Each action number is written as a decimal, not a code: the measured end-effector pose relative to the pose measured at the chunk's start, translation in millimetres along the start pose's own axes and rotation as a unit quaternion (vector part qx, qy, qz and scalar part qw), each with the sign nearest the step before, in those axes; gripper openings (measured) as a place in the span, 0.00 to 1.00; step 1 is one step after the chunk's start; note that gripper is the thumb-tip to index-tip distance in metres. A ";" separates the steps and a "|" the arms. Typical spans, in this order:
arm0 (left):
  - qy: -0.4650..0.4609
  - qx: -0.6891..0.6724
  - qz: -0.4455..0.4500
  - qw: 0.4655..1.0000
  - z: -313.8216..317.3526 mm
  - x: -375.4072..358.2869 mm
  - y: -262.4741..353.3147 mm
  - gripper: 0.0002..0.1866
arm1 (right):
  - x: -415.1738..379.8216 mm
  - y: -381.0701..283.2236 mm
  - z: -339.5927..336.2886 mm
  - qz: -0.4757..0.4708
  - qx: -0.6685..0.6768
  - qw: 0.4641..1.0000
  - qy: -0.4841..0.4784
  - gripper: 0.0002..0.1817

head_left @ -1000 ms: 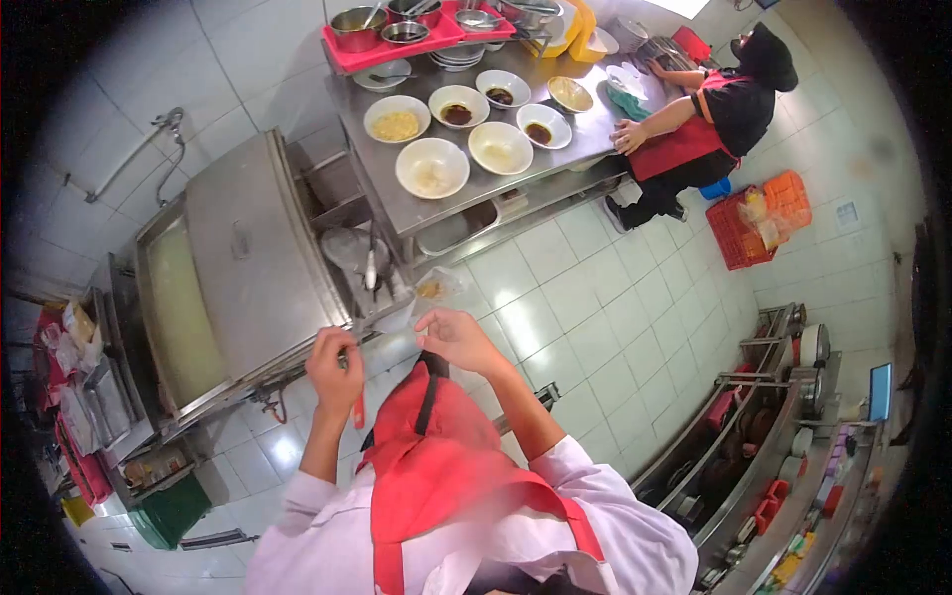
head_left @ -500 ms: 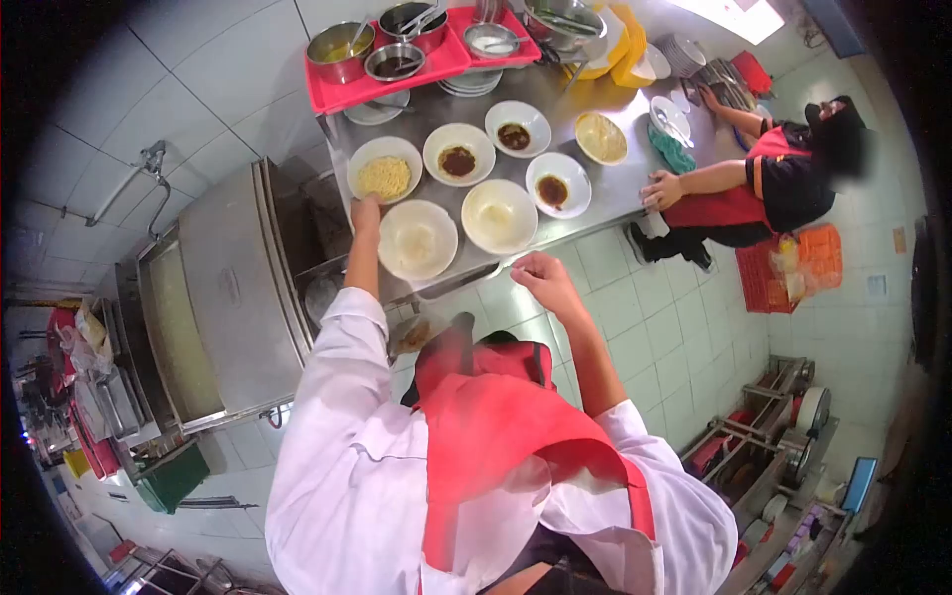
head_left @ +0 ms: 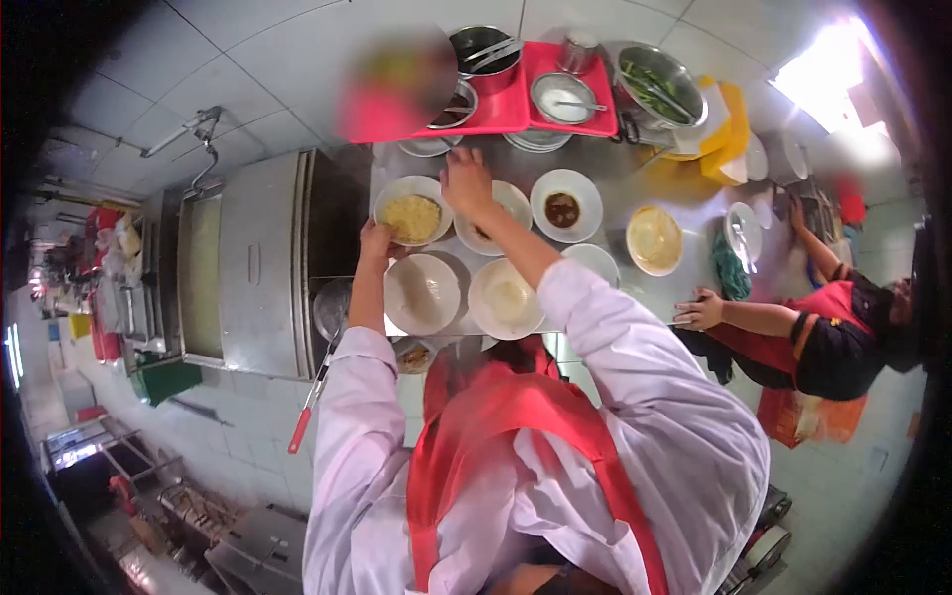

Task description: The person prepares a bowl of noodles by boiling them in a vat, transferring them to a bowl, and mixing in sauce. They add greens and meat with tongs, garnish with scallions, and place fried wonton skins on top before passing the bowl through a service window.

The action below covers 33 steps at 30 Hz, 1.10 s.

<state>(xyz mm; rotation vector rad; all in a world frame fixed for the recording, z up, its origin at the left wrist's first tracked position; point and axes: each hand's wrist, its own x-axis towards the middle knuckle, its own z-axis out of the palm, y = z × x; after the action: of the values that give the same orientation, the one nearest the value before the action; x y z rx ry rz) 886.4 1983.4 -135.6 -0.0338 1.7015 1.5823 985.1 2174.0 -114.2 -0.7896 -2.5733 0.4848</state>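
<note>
My left hand (head_left: 376, 244) grips the near-left rim of a white bowl of noodles (head_left: 411, 217) on the steel counter. Just right of that bowl, my right hand (head_left: 466, 181) is raised with its fingers loosely apart and nothing visible in them. My right forearm crosses above a white bowl with dark sauce (head_left: 511, 203) and partly hides it. Another bowl with dark sauce (head_left: 562, 209) stands to its right. Nearer to me are two pale bowls, a left bowl (head_left: 421, 295) and a right bowl (head_left: 506, 297). My right sleeve partly covers a further bowl (head_left: 592, 263).
A red tray (head_left: 521, 109) at the back bears metal pots and a bowl of white powder (head_left: 568, 98). Right of it stands a steel bowl of greens (head_left: 659, 87). A co-worker's hand (head_left: 702, 309) rests at the counter's right edge. A steel-lidded unit (head_left: 260, 263) stands left.
My right hand has moved from the counter's front edge up and left over the bowls, and its fingers have opened. My left hand stays on the noodle bowl. The view has shifted.
</note>
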 end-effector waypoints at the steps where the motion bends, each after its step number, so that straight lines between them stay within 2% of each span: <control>1: 0.011 0.009 -0.002 1.000 -2.3 -0.7 -0.8 0.26 | 12.0 2.5 12.7 0.001 0.014 1.000 -0.004 0.16; 3: 0.034 -0.012 0.006 0.999 13.7 -21.9 16.6 0.26 | 39.3 9.3 38.1 0.027 -0.074 0.992 0.102 0.14; 4: 0.048 -0.009 0.005 0.999 7.6 -10.8 9.2 0.26 | 56.4 15.6 47.2 0.024 -0.062 0.993 0.096 0.14; 6: 0.065 0.031 0.119 0.990 -20.8 12.4 -28.5 0.27 | 72.7 24.3 67.7 0.155 0.083 0.984 -0.041 0.14; 8: 0.086 -0.013 0.127 0.988 -16.9 -15.3 -19.3 0.28 | 79.0 18.0 72.0 0.169 0.110 0.979 0.042 0.15; 9: 0.084 -0.049 0.133 0.986 -11.5 -32.6 -6.9 0.28 | 84.7 22.5 77.9 0.172 0.089 0.979 -0.056 0.14; 12: 0.092 -0.090 0.108 0.986 -1.7 -72.0 14.2 0.26 | 54.4 3.4 14.1 0.130 0.061 0.981 -0.132 0.12; 13: 0.118 -0.128 0.105 0.979 0.1 -77.5 15.2 0.23 | 33.5 5.1 5.9 0.091 0.061 0.993 -0.044 0.10; 15: 0.134 -0.168 0.100 0.972 1.7 -88.0 13.0 0.22 | -6.2 15.3 -30.6 0.038 0.100 0.994 -0.033 0.09; 16: 0.125 -0.165 0.143 0.968 1.8 -91.9 11.3 0.24 | -27.5 17.1 -58.3 0.043 0.135 0.990 -0.014 0.07; 17: 0.110 -0.162 0.184 0.963 4.4 -90.3 11.8 0.27 | -42.5 15.5 -89.4 0.051 0.166 0.985 0.008 0.05; 18: 0.085 -0.164 0.176 0.967 7.9 -87.4 11.8 0.27 | -52.1 9.7 -122.7 0.067 0.149 0.986 0.020 0.05; 20: -0.017 -0.138 0.196 0.971 23.0 -89.5 7.2 0.29 | -71.1 -2.9 -191.8 -0.001 0.162 0.987 -0.003 0.05; 22: -0.047 -0.086 0.166 0.981 57.2 -92.6 4.1 0.30 | -87.9 -11.0 -209.9 0.005 0.077 0.997 0.018 0.07; 24: -0.138 -0.091 0.126 0.978 107.4 -110.5 21.2 0.31 | -96.6 1.1 -209.0 -0.023 -0.082 0.994 -0.069 0.09; 26: -0.167 -0.075 0.125 0.975 138.8 -127.0 13.3 0.31 | -119.7 10.4 -231.2 0.022 -0.080 0.996 -0.042 0.11; 28: -0.193 -0.049 0.148 0.969 165.3 -117.7 21.4 0.31 | -135.9 22.1 -287.4 0.033 -0.054 0.998 0.005 0.11; 30: -0.302 -0.029 0.147 0.941 175.8 -119.1 6.4 0.32 | -159.1 21.7 -327.7 0.112 -0.128 0.985 -0.017 0.09; 33: -0.385 -0.013 0.089 0.919 207.6 -151.0 0.2 0.33 | -200.8 25.5 -328.9 0.126 -0.193 0.973 -0.018 0.09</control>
<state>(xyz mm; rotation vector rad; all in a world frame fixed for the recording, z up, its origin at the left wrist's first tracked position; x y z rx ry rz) 1096.9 2087.6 -32.1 0.6636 1.0743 1.4633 1303.6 2142.9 102.0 -1.2608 -2.6489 0.0642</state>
